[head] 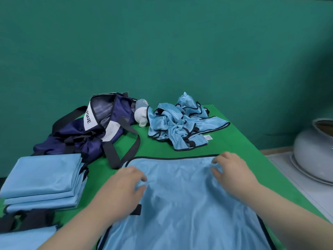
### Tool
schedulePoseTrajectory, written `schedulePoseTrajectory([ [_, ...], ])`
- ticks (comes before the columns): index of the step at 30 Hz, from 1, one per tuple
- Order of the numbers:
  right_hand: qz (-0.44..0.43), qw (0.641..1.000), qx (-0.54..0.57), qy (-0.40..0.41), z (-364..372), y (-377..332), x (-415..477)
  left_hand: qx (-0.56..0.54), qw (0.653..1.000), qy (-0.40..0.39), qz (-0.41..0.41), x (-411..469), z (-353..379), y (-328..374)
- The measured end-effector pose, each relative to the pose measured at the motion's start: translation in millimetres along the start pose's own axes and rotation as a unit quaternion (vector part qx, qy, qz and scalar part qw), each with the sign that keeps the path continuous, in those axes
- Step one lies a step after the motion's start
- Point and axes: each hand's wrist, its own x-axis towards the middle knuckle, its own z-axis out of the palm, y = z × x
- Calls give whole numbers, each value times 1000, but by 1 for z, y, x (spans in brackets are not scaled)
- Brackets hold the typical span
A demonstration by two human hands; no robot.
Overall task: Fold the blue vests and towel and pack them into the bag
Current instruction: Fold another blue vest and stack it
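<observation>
The green table [234,141] carries everything we work on. Largest on it is the spread vest [180,204], lying flat right in front of us with its dark-bound hem on the far side. Beyond it to the left sits the navy bag [100,127], slumped with its mouth open and its straps trailing toward the vest. At the left edge is the folded stack [43,179] of light blue pieces. On the far side, right of the bag, is the crumpled heap [182,123] of vests not yet folded.

Our left hand [124,186] rests on the vest's left part, thumb and curled fingers nipping a pucker of cloth. Our right hand [234,172] does the same near the far right corner, just inside the hem. The vest lies under and between the 2 grips, most of it reaching back toward us.

We judge the fabric thin, light, limp and slick. It will likely slide on itself and hold no crease, so we should take it at the bound edges or corners and press each fold flat.
</observation>
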Motion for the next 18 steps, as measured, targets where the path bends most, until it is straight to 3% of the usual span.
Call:
schedulePoseTrajectory([
  [3,-28,998,-4,-51,2,-36,-39,48,995,-74,41,-40,5,-8],
  [9,22,989,-24,-147,39,-72,-96,57,986,-156,-9,-98,16,-27],
  [18,4,989,-37,-142,44,-64,-94,12,991,-118,-65,-127,31,-10],
])
